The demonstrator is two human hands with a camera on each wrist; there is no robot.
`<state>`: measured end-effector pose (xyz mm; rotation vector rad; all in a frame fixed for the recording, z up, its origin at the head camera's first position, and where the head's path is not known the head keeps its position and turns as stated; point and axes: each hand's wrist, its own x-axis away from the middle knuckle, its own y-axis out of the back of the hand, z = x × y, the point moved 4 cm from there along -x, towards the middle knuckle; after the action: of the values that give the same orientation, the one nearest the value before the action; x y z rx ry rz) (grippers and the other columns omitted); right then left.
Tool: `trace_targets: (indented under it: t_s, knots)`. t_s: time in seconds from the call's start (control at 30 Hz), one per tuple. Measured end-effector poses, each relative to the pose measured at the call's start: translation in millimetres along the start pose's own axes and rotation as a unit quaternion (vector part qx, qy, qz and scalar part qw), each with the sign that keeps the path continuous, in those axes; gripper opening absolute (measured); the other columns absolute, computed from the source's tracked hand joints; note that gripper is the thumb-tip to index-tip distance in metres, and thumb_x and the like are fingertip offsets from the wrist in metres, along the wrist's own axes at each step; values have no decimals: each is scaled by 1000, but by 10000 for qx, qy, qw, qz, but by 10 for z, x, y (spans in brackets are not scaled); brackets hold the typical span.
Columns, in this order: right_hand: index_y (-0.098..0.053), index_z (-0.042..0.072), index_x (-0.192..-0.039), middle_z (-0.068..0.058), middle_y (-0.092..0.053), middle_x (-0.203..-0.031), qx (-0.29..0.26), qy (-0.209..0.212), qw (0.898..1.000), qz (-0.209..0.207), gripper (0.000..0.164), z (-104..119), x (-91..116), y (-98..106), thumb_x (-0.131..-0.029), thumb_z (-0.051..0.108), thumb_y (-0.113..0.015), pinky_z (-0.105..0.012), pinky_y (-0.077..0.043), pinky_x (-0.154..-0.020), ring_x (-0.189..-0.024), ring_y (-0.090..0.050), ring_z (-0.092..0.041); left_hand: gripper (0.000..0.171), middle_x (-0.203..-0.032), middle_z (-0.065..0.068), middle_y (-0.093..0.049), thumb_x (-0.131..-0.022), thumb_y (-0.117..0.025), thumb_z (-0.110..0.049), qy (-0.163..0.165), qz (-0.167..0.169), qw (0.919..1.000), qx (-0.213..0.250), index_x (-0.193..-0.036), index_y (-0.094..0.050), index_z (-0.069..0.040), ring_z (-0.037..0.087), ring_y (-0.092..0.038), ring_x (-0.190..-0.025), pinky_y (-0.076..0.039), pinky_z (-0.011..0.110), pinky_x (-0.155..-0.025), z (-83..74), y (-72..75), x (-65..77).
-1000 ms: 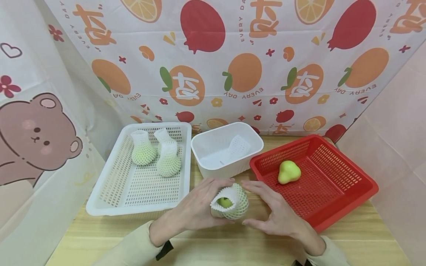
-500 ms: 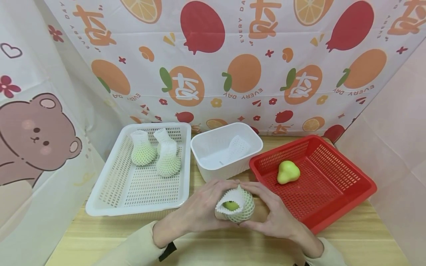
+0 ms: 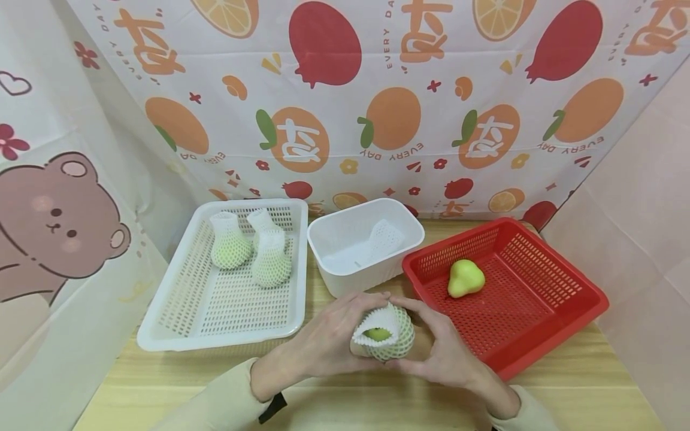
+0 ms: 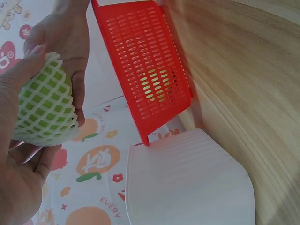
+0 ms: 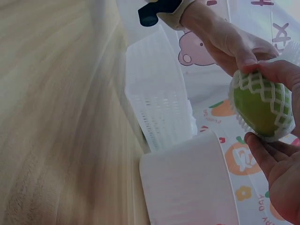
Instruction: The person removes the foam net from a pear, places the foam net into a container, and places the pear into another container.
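A green pear (image 3: pixel 379 333) in a white foam net sleeve (image 3: pixel 401 342) is held above the table's front, the sleeve's open end facing up and toward the head camera. My left hand (image 3: pixel 331 338) grips it from the left, fingers behind and thumb in front. From the other side my right hand (image 3: pixel 447 353) holds it with curved fingers and thumb, the fingertips of both hands meeting. In the right wrist view the pear's bare green skin (image 5: pixel 253 110) shows through a wide opening in the net. The left wrist view shows the netted side (image 4: pixel 47 105).
At left a white basket (image 3: pixel 226 341) holds 3 netted fruits (image 3: pixel 272 266). A white bin (image 3: pixel 345 281) with a flat foam sleeve (image 3: pixel 385 239) stands in the middle. One bare yellow-green pear (image 3: pixel 466 278) lies in a red basket (image 3: pixel 566 320) at right. Printed cloth hangs behind.
My right hand has closed in from the right onto the netted pear, which it was apart from a second ago. Pear and left hand have shifted slightly right.
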<state>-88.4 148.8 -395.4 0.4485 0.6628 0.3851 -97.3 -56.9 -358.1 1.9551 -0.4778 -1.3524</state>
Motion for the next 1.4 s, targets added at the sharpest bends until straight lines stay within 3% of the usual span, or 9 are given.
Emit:
trace_targets:
  t_s: [0.27,0.47,0.7,0.93,1.07,1.2,1.4]
  knots:
    - [-52,8,-148,-10,-68,-135,-327,18,9992,-215,87,-4,-10,-33,-72,10,-94,-28,-60,-99,-121,-67,-9,106,-144,10,-65,-61,-101,-49,6,76,10000,-10,-141,-47,-4,24,-66,-131,-55,36,-110,1,-16,8]
    - [-53,6,-146,-11,-69,-132,-298,11,9992,-269,89,-17,8,-14,-67,4,-93,-25,-58,-102,-119,-67,-10,124,-150,14,-60,-57,-99,-59,42,147,9997,-200,-150,-42,0,28,-64,-133,-55,40,-112,12,3,35]
    - [-54,15,-147,-2,-68,-134,270,-446,9986,-111,91,-5,36,70,-67,12,-97,-25,-57,-102,-120,-66,-9,137,-154,16,-55,-53,-97,-68,244,284,9991,-221,-155,-38,1,31,-60,-137,-53,45,-114,52,61,76]
    - [-55,28,-146,10,-65,-137,947,-934,9911,-38,93,1,47,178,-65,10,-96,-22,-54,-103,-118,-63,-5,136,-157,12,-54,-55,-93,-73,759,700,9937,-425,-159,-37,-4,28,-56,-142,-50,44,-118,97,113,121]
    - [-54,32,-147,14,-62,-137,1308,-1087,9854,35,95,18,54,231,-64,12,-96,-24,-53,-105,-121,-62,-5,136,-156,12,-55,-55,-93,-72,877,777,9920,-467,-159,-36,-5,28,-57,-142,-49,45,-118,111,149,142]
    - [-55,28,-148,11,-60,-139,1905,-835,9781,70,96,45,51,263,-62,15,-96,-27,-58,-98,-118,-64,-7,136,-154,13,-57,-54,-93,-73,956,801,9906,-561,-158,-38,-5,28,-59,-140,-51,47,-117,119,180,152]
    - [-58,14,-144,-1,-59,-138,2847,-24,9585,124,94,85,8,257,-58,19,-96,-30,-62,-82,-105,-66,-10,135,-152,14,-58,-54,-93,-74,949,829,9904,-568,-157,-38,-6,28,-59,-140,-51,46,-116,119,188,147]
